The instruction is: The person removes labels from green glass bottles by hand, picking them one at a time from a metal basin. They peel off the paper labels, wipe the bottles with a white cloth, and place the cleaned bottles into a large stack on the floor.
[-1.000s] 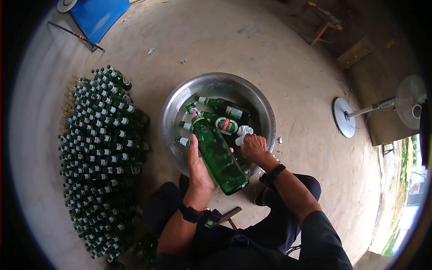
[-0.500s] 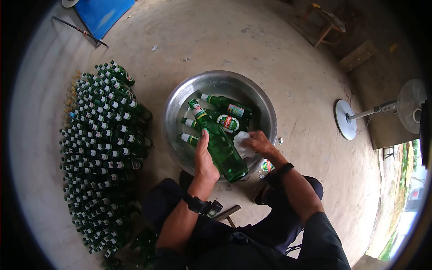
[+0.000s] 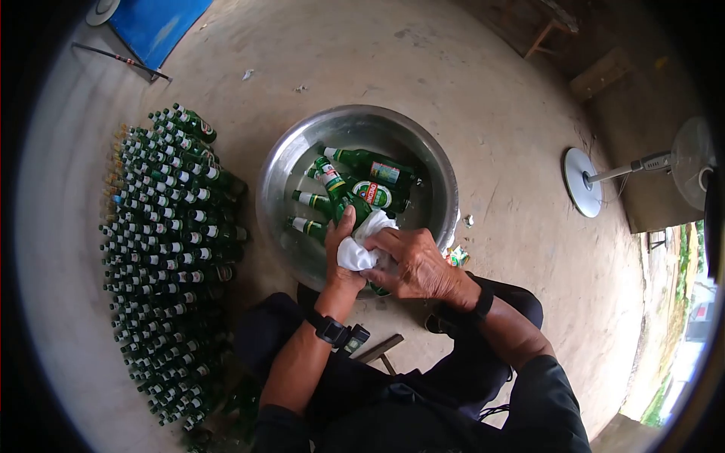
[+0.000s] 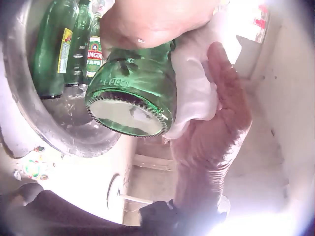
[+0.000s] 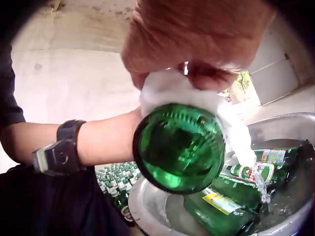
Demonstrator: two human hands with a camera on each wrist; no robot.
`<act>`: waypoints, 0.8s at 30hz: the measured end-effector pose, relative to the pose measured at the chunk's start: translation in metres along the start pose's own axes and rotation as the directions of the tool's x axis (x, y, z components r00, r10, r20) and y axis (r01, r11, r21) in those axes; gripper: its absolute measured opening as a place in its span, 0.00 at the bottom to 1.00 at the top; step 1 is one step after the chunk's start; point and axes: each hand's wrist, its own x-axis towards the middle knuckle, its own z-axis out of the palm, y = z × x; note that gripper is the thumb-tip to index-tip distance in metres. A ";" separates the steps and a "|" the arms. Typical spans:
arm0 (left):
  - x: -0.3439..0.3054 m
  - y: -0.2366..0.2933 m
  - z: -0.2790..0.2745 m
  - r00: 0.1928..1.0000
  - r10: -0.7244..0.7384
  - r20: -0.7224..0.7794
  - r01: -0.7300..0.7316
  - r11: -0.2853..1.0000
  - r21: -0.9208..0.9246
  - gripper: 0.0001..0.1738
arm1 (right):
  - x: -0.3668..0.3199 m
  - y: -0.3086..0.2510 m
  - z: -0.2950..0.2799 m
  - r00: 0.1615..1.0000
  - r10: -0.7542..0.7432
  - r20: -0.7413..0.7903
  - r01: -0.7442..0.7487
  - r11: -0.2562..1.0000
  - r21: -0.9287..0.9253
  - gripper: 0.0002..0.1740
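The green bottle [image 5: 179,150], tilted over the basin [image 3: 270,189], could slip and chip (other bottles [image 3: 377,170] lie below) if the dripping cloth [image 3: 353,255] pinched by the right hand [image 3: 419,264] slickens the grip of the left hand [image 3: 340,264].

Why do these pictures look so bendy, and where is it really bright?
Head view: curved surroundings inside a dark round border suggest a very wide lens, with bright glare outdoors at right; left wrist view: glare washes out the bottom right and whitens part of the crumpled white cloth; right wrist view: dark corners, bright glints on the held green glass bottle.
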 end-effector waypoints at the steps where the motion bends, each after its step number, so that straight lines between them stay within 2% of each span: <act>1: 0.006 -0.002 -0.008 0.997 -0.063 0.055 0.066 0.996 -0.057 0.34 | -0.001 -0.003 0.001 0.998 0.020 -0.054 -0.021 1.000 -0.019 0.22; 2: 0.012 -0.004 -0.015 0.986 -0.120 0.113 0.132 0.985 -0.110 0.35 | -0.003 -0.006 0.003 0.993 0.037 -0.108 -0.042 0.998 -0.036 0.21; 3: 0.008 0.000 -0.005 0.992 -0.106 0.067 0.110 0.991 -0.072 0.36 | -0.006 -0.006 0.010 0.976 0.108 -0.188 -0.110 0.994 0.000 0.20; 4: 0.007 0.001 -0.002 0.992 -0.104 0.068 0.109 0.992 -0.068 0.36 | -0.009 -0.003 0.015 0.976 0.106 -0.191 -0.107 0.994 0.001 0.20; 6: 0.007 0.003 0.004 0.997 -0.042 0.069 0.044 0.999 -0.025 0.35 | -0.012 0.000 0.021 0.955 0.114 -0.274 -0.136 0.989 -0.062 0.20; 7: 0.002 0.005 0.016 0.997 0.021 0.074 -0.027 0.996 0.084 0.41 | -0.015 -0.001 0.021 0.953 0.183 -0.241 -0.190 0.982 -0.006 0.20; 8: -0.004 0.010 0.026 0.997 0.026 0.077 -0.033 0.996 0.087 0.41 | -0.014 0.000 0.022 0.953 0.176 -0.245 -0.183 0.983 -0.006 0.20; 10: -0.017 0.015 0.039 0.993 -0.091 0.079 0.095 0.995 -0.044 0.38 | -0.014 0.006 0.024 0.914 0.129 -0.384 -0.129 0.991 0.026 0.21; 11: -0.020 0.010 0.041 0.998 -0.004 0.067 -0.001 0.998 0.068 0.45 | -0.012 0.013 0.025 0.909 0.106 -0.403 -0.117 0.993 -0.001 0.24; 12: -0.025 0.007 0.047 0.996 0.076 0.035 -0.081 0.981 0.174 0.41 | -0.007 0.014 0.024 0.905 0.109 -0.412 -0.121 0.993 -0.004 0.24; 14: -0.034 0.004 0.056 0.987 0.163 0.006 -0.154 0.920 0.360 0.36 | 0.003 0.017 0.020 0.858 0.138 -0.495 -0.148 0.989 0.019 0.26; 15: -0.025 -0.008 0.041 0.977 0.212 0.019 -0.197 0.869 0.453 0.32 | 0.007 0.023 0.017 0.850 0.136 -0.509 -0.160 0.987 -0.003 0.26; 16: -0.029 -0.014 0.038 0.956 0.278 0.090 -0.282 0.797 0.534 0.31 | 0.010 0.024 0.014 0.825 0.360 -0.436 -0.292 0.932 0.215 0.25; 18: -0.032 -0.022 0.034 0.947 0.294 0.126 -0.307 0.722 0.620 0.30 | 0.019 0.029 0.003 0.782 0.507 -0.363 -0.352 0.839 0.414 0.26; 19: -0.031 -0.020 0.028 0.967 0.214 0.138 -0.250 0.704 0.665 0.38 | 0.023 0.033 0.004 0.760 0.522 -0.387 -0.313 0.816 0.486 0.28; 20: -0.030 -0.017 0.024 0.967 0.211 0.142 -0.251 0.703 0.666 0.38 | 0.025 0.041 0.005 0.757 0.523 -0.391 -0.312 0.816 0.486 0.28; 22: -0.028 -0.013 0.023 0.982 0.127 0.141 -0.189 0.716 0.672 0.37 | 0.033 0.042 0.003 0.779 0.566 -0.269 -0.175 0.609 0.774 0.25; 23: -0.026 -0.014 0.025 0.974 0.185 0.128 -0.224 0.751 0.621 0.38 | 0.029 0.038 -0.003 0.782 0.603 -0.159 -0.210 0.495 0.843 0.22; 24: -0.026 -0.013 0.026 0.974 0.186 0.130 -0.226 0.750 0.621 0.38 | 0.027 0.038 -0.007 0.783 0.601 -0.161 -0.208 0.496 0.843 0.22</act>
